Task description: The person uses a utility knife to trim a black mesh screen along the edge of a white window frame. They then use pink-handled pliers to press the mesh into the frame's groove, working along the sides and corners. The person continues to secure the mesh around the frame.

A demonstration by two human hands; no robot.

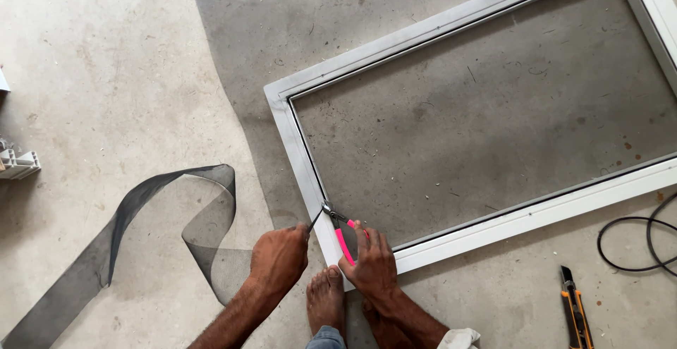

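A white window-screen frame (493, 225) lies flat on the concrete floor, dark mesh stretched across it. At its near left corner my right hand (371, 263) grips pink-handled pliers (341, 230), their jaws on the black strip in the frame's groove. My left hand (278, 257) is closed just left of that corner, pinching the end of a thin dark strip (314, 220) that runs up to the plier jaws. My bare foot (326, 297) rests between both hands.
A curled offcut of dark mesh (141, 215) trails across the floor at left. An orange-and-black utility knife (575, 307) lies at lower right beside a black cable loop (635, 243). White profile pieces (17, 164) sit at the left edge.
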